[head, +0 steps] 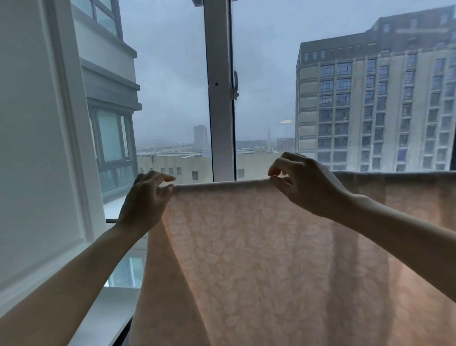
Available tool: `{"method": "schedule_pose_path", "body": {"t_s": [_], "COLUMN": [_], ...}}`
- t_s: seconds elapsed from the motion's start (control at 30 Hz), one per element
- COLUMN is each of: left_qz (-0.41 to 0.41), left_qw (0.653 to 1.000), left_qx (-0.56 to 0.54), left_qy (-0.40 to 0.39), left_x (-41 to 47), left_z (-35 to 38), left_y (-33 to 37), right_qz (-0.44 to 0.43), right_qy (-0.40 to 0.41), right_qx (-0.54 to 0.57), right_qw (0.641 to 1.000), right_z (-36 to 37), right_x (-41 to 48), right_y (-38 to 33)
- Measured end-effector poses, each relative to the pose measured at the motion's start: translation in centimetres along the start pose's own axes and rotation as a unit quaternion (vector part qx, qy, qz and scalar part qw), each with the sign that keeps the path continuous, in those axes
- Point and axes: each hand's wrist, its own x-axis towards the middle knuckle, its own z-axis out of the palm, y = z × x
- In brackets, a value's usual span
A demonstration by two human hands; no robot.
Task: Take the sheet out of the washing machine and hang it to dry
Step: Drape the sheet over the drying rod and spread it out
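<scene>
- The sheet – pale pink, with a leaf pattern – was seen already out of the machine and draped over a line or rail. Its top fold ran level between the two sets of fingers and on past the right ones to the frame's edge.
- The end of that fold was pinched by the curled fingers of the left hand, with the forefinger lifted just above the cloth. The corner was judged to be held there so that it could be drawn outwards.
- The fold was gripped between thumb and fingertips of the right hand, which was raised above the cloth. A light pinch was thought to be chosen because the fabric needed only guiding, not carrying.
- A dark rod was seen just below and left of the left fingers. Whether the sheet was borne by it could not be told, since the support was hidden under the fold.
- Below the fingers the cloth hung in long, loose folds, doubled near the left edge.
- Beyond the fingers a white window post was seen – daylight was let through the fabric.
- The task was judged nearly done, with only spreading and evening of the hang left.
</scene>
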Motion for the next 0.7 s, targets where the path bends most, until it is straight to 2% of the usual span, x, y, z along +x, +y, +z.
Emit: {"method": "schedule_pose_path", "body": {"t_s": [0.1,0.23,0.3,0.4,0.53,0.63,0.7], "left_qz": [0.088,0.162,0.177,0.210,0.256,0.259,0.259], "left_qw": [0.994,0.985,0.979,0.969,0.959,0.959,0.960], "left_qx": [-0.011,0.004,-0.052,-0.079,-0.076,-0.077,-0.072], "left_qy": [-0.060,-0.051,-0.092,-0.106,-0.096,-0.090,-0.079], "left_x": [0.2,0.6,1.0,1.4,1.6,2.2,2.2], "left_z": [1.2,2.5,3.2,4.2,5.0,5.7,6.1], "left_y": [2.2,6.0,7.8,10.1,13.1,14.7,15.1], "right_qz": [0.029,0.061,0.053,0.050,0.102,0.154,0.154], "right_qy": [0.000,-0.012,-0.015,-0.001,-0.001,-0.026,-0.057], "right_qx": [-0.027,-0.013,-0.002,0.004,0.015,0.025,0.038], "right_qw": [0.999,0.998,0.998,0.999,0.995,0.987,0.986], "right_z": [-1.1,-2.7,-3.3,-3.5,-3.9,-5.0,-5.7], "right_x": [-1.0,-2.7,-3.0,-2.8,-2.0,-1.3,-1.8], "right_y": [1.7,3.1,3.4,3.4,4.2,5.2,5.8]}}
